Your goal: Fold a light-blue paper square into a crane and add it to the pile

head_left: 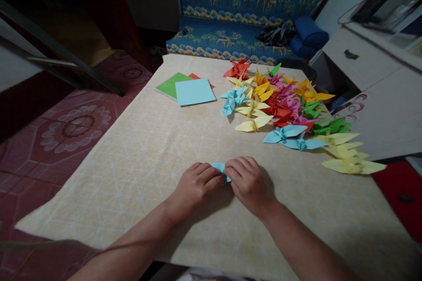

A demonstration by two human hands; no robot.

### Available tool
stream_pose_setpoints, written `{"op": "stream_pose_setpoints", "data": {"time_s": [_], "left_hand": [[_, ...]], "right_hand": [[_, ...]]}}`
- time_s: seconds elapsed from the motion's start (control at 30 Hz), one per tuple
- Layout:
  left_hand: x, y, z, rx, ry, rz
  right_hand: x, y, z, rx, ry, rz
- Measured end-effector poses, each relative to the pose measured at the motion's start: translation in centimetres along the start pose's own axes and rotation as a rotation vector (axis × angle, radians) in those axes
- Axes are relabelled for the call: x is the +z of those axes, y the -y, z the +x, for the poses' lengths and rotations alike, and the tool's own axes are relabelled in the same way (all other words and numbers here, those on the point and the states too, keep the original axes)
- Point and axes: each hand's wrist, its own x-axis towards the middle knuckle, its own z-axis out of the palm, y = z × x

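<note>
A small folded piece of light blue origami paper (218,167) lies on the table near its front middle, mostly covered by my fingers. My left hand (198,183) grips it from the left, fingers curled over it. From the right, my right hand (248,181) holds the same paper, its fingers bent and pressed together. Only slivers of the paper show between the two hands, so its folded shape is hidden. Both hands rest low at the tablecloth.
Square sheets of paper (195,92) in blue, green and red lie at the far left of the cloth-covered table (132,167). Several folded paper cranes (283,96) in many colours crowd the right side. Beyond stand a blue patterned sofa (224,30) and a white cabinet (379,83).
</note>
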Motion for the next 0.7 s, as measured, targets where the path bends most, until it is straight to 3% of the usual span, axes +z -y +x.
{"op": "stream_pose_setpoints", "data": {"time_s": [0.13, 0.43, 0.7], "left_hand": [[0.1, -0.4, -1.0, -0.007, 0.067, -0.072], [-0.6, -0.7, -0.7, -0.127, -0.004, -0.166], [-0.6, 0.1, -0.5, -0.169, 0.035, -0.183]], "right_hand": [[-0.8, 0.4, -1.2, 0.054, 0.108, 0.058], [-1.6, 3.6, -2.9, 0.195, 0.042, 0.033], [-0.8, 3.2, -2.9, 0.392, 0.101, 0.174]]}}
